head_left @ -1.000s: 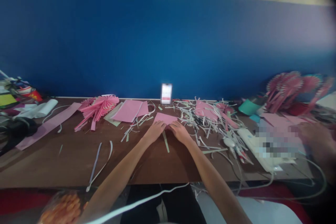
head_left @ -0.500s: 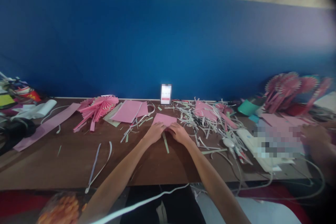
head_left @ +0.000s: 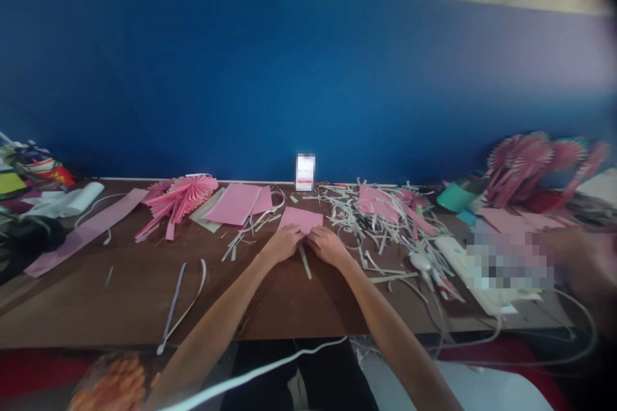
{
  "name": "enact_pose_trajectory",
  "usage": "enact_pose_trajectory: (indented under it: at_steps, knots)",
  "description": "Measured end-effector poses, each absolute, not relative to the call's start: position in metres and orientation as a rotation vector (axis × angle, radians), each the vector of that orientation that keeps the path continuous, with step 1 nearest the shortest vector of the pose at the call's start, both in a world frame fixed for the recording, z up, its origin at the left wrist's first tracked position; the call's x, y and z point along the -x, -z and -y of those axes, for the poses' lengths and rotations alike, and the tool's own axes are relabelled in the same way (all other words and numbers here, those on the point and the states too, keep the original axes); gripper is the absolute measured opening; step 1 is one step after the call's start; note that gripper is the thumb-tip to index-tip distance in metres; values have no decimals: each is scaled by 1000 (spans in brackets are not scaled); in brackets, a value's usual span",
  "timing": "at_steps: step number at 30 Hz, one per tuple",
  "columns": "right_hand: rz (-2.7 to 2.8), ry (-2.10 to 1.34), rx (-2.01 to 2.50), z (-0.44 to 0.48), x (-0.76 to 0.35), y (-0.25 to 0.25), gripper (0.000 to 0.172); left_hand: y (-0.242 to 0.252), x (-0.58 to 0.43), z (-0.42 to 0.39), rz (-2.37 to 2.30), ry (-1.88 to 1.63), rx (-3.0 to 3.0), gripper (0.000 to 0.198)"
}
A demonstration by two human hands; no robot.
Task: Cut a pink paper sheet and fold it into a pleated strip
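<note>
A small sheet of pink paper (head_left: 303, 217) lies on the brown table (head_left: 202, 308) straight in front of me. Its near edge is between the fingers of my left hand (head_left: 288, 241) and my right hand (head_left: 324, 243), which almost meet. Both hands have curled fingers closed on the paper. The fingertips partly hide that edge, so any fold there cannot be made out. A thin pale green strip (head_left: 305, 262) sticks out toward me from below the hands. Left of them is a stack of pink sheets (head_left: 234, 204).
Folded pink paper fans (head_left: 186, 200) lie at the left, near a long pink strip (head_left: 91, 231). White paper offcuts (head_left: 380, 225) are heaped at the right. A phone (head_left: 305, 172) leans on the blue partition (head_left: 299, 77). Another person's hand (head_left: 573, 247) is at the far right.
My hands stay on the pink paper with only a slight shift of the fingers. The other person's hand at the far right has moved a little and is blurred.
</note>
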State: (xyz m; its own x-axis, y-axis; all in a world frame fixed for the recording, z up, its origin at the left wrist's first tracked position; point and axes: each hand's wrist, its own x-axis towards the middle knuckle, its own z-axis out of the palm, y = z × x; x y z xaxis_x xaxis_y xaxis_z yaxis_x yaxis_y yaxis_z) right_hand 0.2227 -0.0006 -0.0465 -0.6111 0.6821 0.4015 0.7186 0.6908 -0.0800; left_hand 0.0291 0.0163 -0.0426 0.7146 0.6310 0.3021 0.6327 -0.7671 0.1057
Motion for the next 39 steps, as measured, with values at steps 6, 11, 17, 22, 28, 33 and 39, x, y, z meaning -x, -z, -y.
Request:
enact_pose_trajectory:
  at_steps: [6,11,17,22,28,33,39]
  knots:
    - [2512,168,1149,0,-222,45,18,42,-31,-17,1065,511,2932,15]
    - [2504,147,1164,-2,-224,45,20,40,-24,-20,1045,566,2989,22]
    - [2531,134,1228,0,-228,41,22,37,-15,-23,1026,607,3042,27]
    - [2521,121,1251,1,-226,39,24,40,-15,-21,1103,572,2969,28]
    - [2530,94,1288,-4,-230,45,21,45,-9,-29,1079,623,3031,29]
    - [2511,20,1198,-11,-239,52,21,47,0,-37,1061,677,3110,39]
    - [2367,-274,1052,-15,-249,54,34,45,14,-43,1110,779,3168,38]
